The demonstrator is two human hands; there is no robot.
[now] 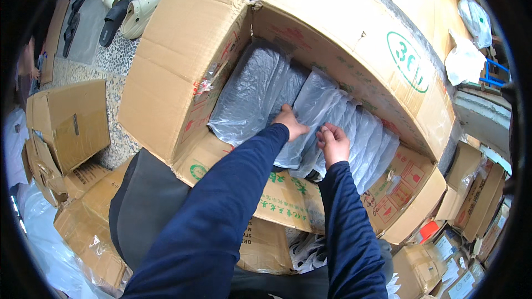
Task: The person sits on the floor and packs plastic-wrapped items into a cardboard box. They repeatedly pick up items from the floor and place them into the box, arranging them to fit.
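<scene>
Bagged items point(363, 144) seemed mid-arranging

They lay toward the right end of the carton point(152, 66). The left hand point(289, 123) had its fingers parted; the right hand point(334, 143) curled its own, grip unclear from where I stood. Next seemingly called for a light pinch.

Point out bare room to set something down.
A narrow strip of speckled floor lies bare between the left carton and the open box. Crowded: the box's inside, with wrapped bundles side by side, and the upper-left floor, with shoes.
</scene>
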